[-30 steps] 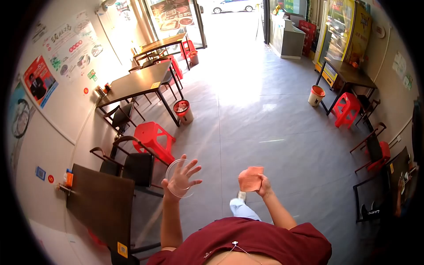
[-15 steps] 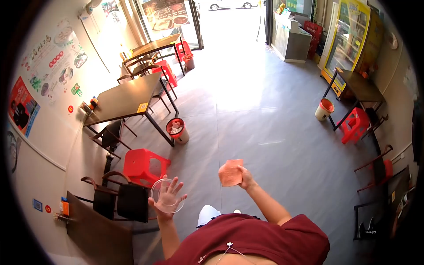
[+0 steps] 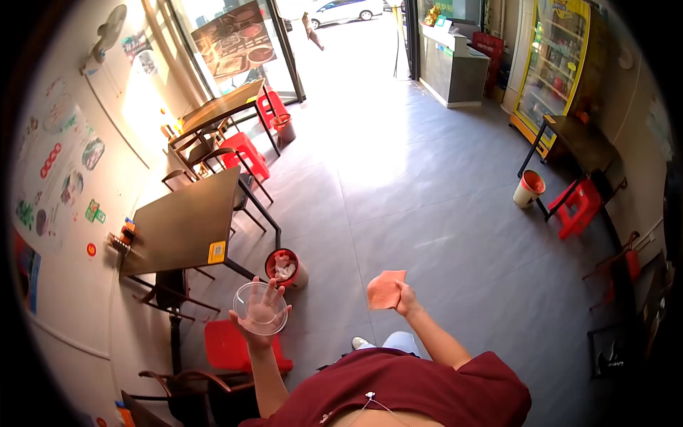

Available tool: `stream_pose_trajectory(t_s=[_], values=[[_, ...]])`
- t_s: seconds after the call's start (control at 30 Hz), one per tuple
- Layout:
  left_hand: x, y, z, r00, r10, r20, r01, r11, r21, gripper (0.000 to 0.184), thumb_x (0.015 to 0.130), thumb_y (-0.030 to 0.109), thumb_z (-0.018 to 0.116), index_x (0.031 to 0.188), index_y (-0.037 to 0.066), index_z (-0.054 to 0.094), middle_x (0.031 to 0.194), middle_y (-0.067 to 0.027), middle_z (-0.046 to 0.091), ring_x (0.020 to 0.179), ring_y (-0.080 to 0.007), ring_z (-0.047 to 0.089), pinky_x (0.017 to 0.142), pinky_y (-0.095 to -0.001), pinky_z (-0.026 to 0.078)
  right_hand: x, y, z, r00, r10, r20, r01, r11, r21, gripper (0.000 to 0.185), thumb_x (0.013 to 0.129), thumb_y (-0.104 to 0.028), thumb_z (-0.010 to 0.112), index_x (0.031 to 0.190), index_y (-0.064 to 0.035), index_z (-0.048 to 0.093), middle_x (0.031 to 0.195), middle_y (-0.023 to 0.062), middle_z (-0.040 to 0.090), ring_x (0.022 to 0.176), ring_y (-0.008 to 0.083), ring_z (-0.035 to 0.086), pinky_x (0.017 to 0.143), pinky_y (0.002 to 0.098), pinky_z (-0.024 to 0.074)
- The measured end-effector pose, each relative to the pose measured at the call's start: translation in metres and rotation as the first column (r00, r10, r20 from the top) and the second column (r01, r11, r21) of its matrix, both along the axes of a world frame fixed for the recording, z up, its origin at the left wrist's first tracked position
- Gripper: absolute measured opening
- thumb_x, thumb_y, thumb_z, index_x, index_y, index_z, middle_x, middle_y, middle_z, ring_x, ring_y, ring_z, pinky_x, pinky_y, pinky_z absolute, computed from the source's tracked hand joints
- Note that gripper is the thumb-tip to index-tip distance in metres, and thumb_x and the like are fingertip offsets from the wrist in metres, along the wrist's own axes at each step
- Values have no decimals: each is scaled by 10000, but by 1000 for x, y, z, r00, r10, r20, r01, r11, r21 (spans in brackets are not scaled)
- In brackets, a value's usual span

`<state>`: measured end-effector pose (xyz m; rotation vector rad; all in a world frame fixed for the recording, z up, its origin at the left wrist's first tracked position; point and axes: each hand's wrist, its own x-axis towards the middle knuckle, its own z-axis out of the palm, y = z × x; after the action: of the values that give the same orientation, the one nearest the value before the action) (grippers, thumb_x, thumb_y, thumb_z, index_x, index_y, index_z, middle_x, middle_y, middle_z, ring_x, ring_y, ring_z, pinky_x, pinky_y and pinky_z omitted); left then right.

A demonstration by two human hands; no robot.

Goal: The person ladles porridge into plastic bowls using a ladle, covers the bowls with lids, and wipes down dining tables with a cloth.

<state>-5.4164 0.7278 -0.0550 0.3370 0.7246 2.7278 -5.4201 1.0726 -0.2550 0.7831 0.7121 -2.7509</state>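
Note:
A round, clear plastic lid or shallow bowl [image 3: 260, 308] rests against the palm of my left hand [image 3: 260, 324], whose fingers are spread behind it, thumb at its left edge. My right hand [image 3: 406, 297] pinches an orange-pink cloth [image 3: 385, 290] by its right side; the cloth hangs in front of the grey floor. A bin with a red rim [image 3: 286, 269], holding crumpled tissues, stands just beyond my left hand. Below that hand is a red stool [image 3: 226, 346], partly hidden by my forearm.
On the left stand a brown table [image 3: 186, 220], dark chairs and a farther table [image 3: 223, 107]. To the right are another table [image 3: 582, 139], a red stool [image 3: 580, 206], a bin [image 3: 528, 188] and a yellow-framed fridge [image 3: 553, 67]. A person [image 3: 311, 31] is outside the doorway.
The room's furniture has shifted in view, with the left-hand table and bin nearer. Both hands still hold the same things. A person has appeared outside.

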Motion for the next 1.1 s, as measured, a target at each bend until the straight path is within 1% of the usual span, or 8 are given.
stream_pose_trajectory(t_s=[0.2,0.27,0.47,0.53,0.67,0.83,1.03,1.1], values=[[-124,9,12,985,-167,-50,167,986,0,1056,664,619,654,1445,186,90,1455,-189,166,1318,-375,227,952,-622,328,-74,1,13,993,-110,36,111,993,-29,390,903,-160,358,1265,-16,363,1196,155,506,1068,300,545,885,456,482],[-149,12,8,990,-135,-35,136,991,17,1063,662,622,656,1445,185,85,1455,-187,168,1315,-379,232,954,-619,328,-100,2,-8,988,-115,102,119,992,-40,395,873,-109,376,1254,-7,364,1179,167,507,1061,310,545,893,460,476],[-217,12,-8,998,29,62,-38,988,152,976,702,601,637,1434,165,162,1436,-191,227,1314,-386,233,945,-643,318,-225,16,-14,997,0,77,-1,1000,15,393,813,-48,438,1200,7,398,1105,163,530,1005,312,563,860,468,495],[-233,16,5,994,109,23,-111,987,118,963,704,605,633,1426,159,179,1427,-192,241,1309,-386,244,928,-641,339,-272,18,-25,997,61,52,-63,997,40,409,801,-27,430,1209,-9,402,1088,148,537,987,300,569,843,477,502],[-272,17,12,958,283,32,-285,957,62,961,703,620,623,1420,154,186,1410,-194,267,1283,-383,294,901,-628,376,-350,12,6,988,152,-29,-150,987,65,435,784,1,414,1219,-17,394,1093,140,530,987,301,568,832,479,508],[-309,4,2,934,355,37,-357,933,42,956,702,643,605,1414,143,210,1401,-195,287,1258,-380,335,881,-615,397,-414,-13,34,976,220,-12,-216,968,131,451,771,26,395,1219,-17,383,1115,143,513,997,313,562,826,486,508],[-364,-52,-2,921,390,-1,-388,915,108,963,714,628,605,1430,147,176,1432,-176,243,1293,-356,283,927,-581,370,-480,-68,-5,965,232,123,-240,969,55,435,770,21,391,1204,-14,383,1116,141,507,1006,313,555,818,499,507],[-378,-79,-1,904,428,-17,-421,896,138,985,712,628,608,1442,173,128,1442,-164,227,1307,-347,262,940,-575,363,-499,-90,0,959,255,127,-268,958,104,393,820,-22,400,1212,-8,372,1115,140,512,1004,313,556,813,501,508]])
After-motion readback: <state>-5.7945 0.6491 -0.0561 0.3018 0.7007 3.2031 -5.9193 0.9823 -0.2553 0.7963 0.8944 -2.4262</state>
